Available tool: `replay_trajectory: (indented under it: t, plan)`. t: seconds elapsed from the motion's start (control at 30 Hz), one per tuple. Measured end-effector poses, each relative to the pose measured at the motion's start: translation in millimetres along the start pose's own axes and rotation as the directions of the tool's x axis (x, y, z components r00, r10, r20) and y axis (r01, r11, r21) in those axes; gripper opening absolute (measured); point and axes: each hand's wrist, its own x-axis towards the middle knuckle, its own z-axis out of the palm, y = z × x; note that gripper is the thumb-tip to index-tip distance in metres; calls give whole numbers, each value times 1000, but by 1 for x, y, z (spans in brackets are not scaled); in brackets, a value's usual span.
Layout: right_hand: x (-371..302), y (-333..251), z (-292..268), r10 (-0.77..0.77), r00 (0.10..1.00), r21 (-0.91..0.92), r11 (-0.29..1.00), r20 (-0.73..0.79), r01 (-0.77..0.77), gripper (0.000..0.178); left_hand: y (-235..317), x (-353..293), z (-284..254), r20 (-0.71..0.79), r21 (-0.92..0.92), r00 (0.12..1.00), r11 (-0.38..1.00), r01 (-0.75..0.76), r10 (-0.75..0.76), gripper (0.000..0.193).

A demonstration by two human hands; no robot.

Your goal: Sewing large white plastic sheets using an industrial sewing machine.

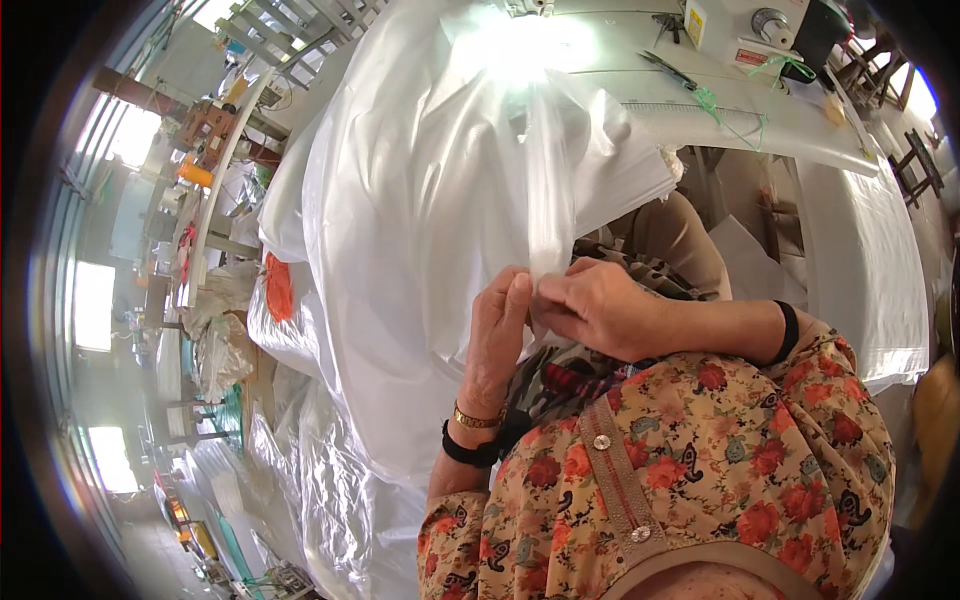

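Note:
A big, glossy white sheet (420,220) of thin fabric or film spreads over the table and hangs down toward me. A narrow folded strip (548,190) of the same white material runs from under the bright lamp to my hands. My left hand (498,318) pinches the strip's near end from the left, with thumb and fingers together. My right hand (600,305) closes on the same end from the right, its fingertips curled and partly hidden. The two hands almost touch in front of my chest.
A bright lamp (525,45) glares over the worktable (760,135). Thread snips (668,70) and green string (715,105) lie to its right, near a white machine part with a dial (772,27). Crumpled clear plastic (310,470) lies at left, by an orange-red bundle (279,288).

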Motion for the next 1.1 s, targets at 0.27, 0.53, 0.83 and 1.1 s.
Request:
replay_trajectory:
  t: [0.27, 0.53, 0.83, 1.1]
  plan:
    - [1, -1, -21, -430, 866, -198, 853, 253, 482, 19, -6, 12, 4, -3, -124, 999, 991, 51, -51, 11]
    - [-46, 123, -42, 640, 365, 570, 768, -676, -292, 41, 8, 5, 5, -42, -238, 997, 970, 46, -57, 10]
    - [-31, 107, -33, 550, 626, 663, 745, -553, -69, 18, 9, 2, 0, -99, -301, 991, 952, 57, -91, 10]
    - [19, 22, -36, -155, 950, -164, 980, -270, 113, 15, 12, 4, 4, -89, -143, 996, 990, 12, -25, 9]
